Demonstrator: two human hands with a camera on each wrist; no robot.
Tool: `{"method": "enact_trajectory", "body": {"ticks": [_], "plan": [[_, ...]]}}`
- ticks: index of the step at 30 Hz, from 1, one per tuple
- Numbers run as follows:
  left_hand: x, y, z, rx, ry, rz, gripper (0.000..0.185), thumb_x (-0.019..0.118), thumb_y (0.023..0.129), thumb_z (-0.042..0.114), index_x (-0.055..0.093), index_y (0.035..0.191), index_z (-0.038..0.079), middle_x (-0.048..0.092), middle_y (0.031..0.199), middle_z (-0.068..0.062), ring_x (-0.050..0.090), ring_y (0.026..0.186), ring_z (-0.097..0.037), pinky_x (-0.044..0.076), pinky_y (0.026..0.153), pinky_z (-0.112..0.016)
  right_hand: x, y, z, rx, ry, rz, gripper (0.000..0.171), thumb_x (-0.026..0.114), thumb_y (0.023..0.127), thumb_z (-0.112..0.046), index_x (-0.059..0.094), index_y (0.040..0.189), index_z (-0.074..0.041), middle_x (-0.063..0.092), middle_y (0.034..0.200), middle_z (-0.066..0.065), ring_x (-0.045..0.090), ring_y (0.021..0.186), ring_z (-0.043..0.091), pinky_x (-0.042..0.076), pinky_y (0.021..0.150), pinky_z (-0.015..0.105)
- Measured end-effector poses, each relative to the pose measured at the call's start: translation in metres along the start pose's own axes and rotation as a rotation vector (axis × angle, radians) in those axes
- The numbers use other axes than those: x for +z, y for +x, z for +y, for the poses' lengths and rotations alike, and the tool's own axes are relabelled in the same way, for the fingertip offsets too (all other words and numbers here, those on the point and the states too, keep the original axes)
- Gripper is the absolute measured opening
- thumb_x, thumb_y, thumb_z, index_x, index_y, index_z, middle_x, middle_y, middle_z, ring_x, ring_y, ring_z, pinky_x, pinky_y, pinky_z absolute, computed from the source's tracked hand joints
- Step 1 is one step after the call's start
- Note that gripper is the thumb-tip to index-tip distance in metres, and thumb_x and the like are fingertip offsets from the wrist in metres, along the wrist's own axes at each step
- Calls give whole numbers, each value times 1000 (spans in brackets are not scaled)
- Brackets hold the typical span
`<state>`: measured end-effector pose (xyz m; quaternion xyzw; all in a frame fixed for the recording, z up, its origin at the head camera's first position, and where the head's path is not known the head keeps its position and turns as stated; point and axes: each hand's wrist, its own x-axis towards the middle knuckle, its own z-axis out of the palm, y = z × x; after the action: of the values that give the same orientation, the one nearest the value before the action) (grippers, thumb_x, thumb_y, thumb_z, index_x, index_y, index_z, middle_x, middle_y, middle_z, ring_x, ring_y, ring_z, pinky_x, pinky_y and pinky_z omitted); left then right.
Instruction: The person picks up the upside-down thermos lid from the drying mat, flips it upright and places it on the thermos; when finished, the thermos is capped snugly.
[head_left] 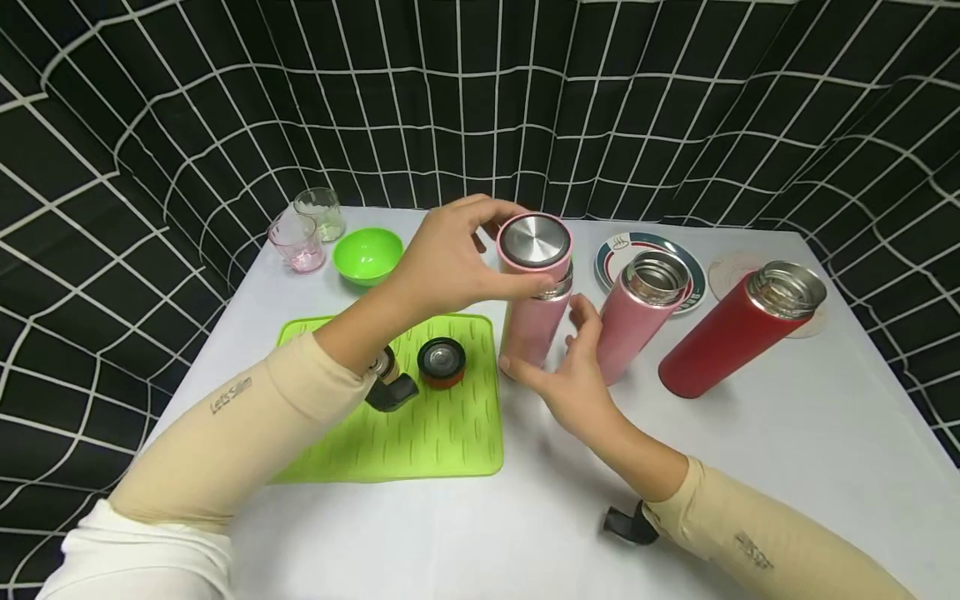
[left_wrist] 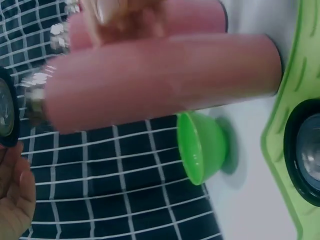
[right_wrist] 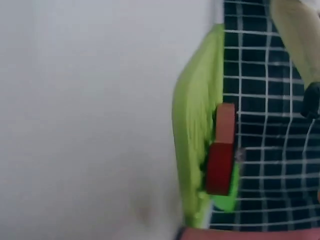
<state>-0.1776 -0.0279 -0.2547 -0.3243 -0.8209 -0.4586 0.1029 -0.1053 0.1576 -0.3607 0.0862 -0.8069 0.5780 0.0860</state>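
Note:
My left hand [head_left: 468, 258] pinches a pink lid with a brushed steel top [head_left: 535, 240] between thumb and fingers, over the mouth of a pink thermos bottle [left_wrist: 165, 82]. A gap shows between lid and bottle mouth in the left wrist view. My right hand [head_left: 573, 383] is beside this bottle, fingers loosely bent at its right side and thumb extended across its front in the head view. A second pink bottle without a lid [head_left: 637, 321] stands just right of that hand. In the right wrist view only the pink bottle's base [right_wrist: 250, 234] shows, at the bottom edge.
A red lidless bottle [head_left: 727, 337] stands at right, near a patterned plate [head_left: 701, 283]. On the green mat [head_left: 450, 442] lie a red lid [right_wrist: 220, 170] and a pink lid [right_wrist: 225, 122]. A green bowl [head_left: 367, 255] and two glasses [head_left: 300, 246] stand at back left.

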Motion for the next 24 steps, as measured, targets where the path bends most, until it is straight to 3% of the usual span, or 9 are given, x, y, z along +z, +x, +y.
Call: {"method": "enact_trajectory", "body": {"ticks": [2,3,6,9,14,18,24], "plan": [[8,11,-4,-40,5,-27,61,88,65,48,69,113,16,62,95,13,53,90,-4,47,69,-27,4,10,8,143,82,-9,108,85,76,-21,7,151,-13,24,151,10,25,139,21,24,112,46],[11,15,-6,-53,17,-39,61,88,65,50,69,112,17,62,96,13,53,91,-3,47,70,-27,6,15,11,167,111,-11,105,85,76,-20,12,150,-13,30,148,10,31,136,21,27,111,45],[18,18,-10,-78,35,-69,61,87,65,51,70,112,17,62,96,13,53,91,-4,47,71,-26,9,24,19,169,139,0,90,86,74,-18,29,144,-16,48,134,6,48,121,20,39,102,41],[21,18,-11,-62,52,-77,61,87,65,50,69,113,17,62,95,12,53,90,-4,48,68,-26,8,30,22,132,102,17,74,87,74,-21,44,134,-15,58,122,4,56,111,18,43,98,39],[24,16,-15,-51,23,-113,60,86,69,46,68,117,15,62,99,11,54,91,-6,50,66,-25,7,31,17,150,35,24,66,87,75,-23,51,129,-14,62,118,3,58,110,17,44,97,36],[28,15,-21,-71,-50,-157,66,84,74,37,60,129,12,60,115,8,53,99,-6,49,76,-26,6,29,6,192,36,12,64,85,77,-16,51,130,-10,62,120,7,58,111,20,44,97,37],[41,10,-28,-79,-179,-55,73,90,68,34,53,127,11,58,113,7,52,99,-9,48,80,-29,5,26,-15,193,-7,-1,59,81,79,-10,50,129,-3,62,118,13,59,109,23,45,96,38]]}}
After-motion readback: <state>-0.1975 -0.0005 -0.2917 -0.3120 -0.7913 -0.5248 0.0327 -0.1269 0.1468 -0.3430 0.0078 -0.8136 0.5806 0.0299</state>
